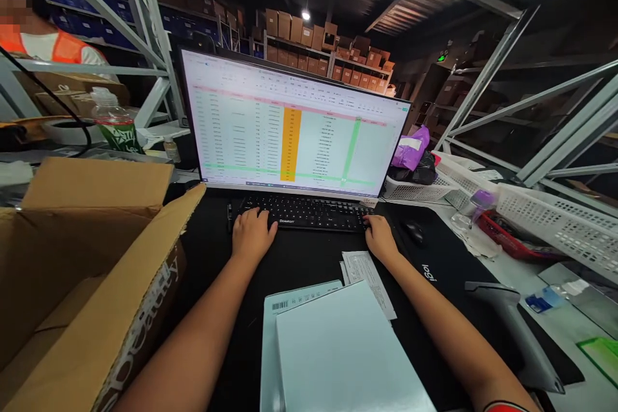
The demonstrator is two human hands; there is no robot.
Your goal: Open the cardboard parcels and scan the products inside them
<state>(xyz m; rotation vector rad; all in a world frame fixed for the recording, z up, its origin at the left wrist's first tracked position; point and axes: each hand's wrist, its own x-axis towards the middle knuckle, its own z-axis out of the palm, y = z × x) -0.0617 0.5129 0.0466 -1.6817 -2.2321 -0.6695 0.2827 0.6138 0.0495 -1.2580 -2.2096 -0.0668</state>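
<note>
A black keyboard (309, 214) lies below a wide monitor (318, 135) that displays a spreadsheet with orange and green columns. Resting on the keyboard's left end is my left hand (252, 235), its fingers spread over the keys. My right hand (380, 237) touches the keys at the right end with its fingers stretched forward. Neither hand grips anything. To the right of my right hand sits a black mouse (413, 232). Between my forearms are pale blue flat boxes (347, 354), with printed paper slips (369, 277) partly under them.
An open cardboard box (145, 283) stands at the left, beside my left arm. A barcode scanner (521, 335) lies at the right. White baskets (555, 219) and a red tray (502, 238) line the right side. A bottle (116, 122) stands behind the cardboard box. Another person (58, 45) is at far left.
</note>
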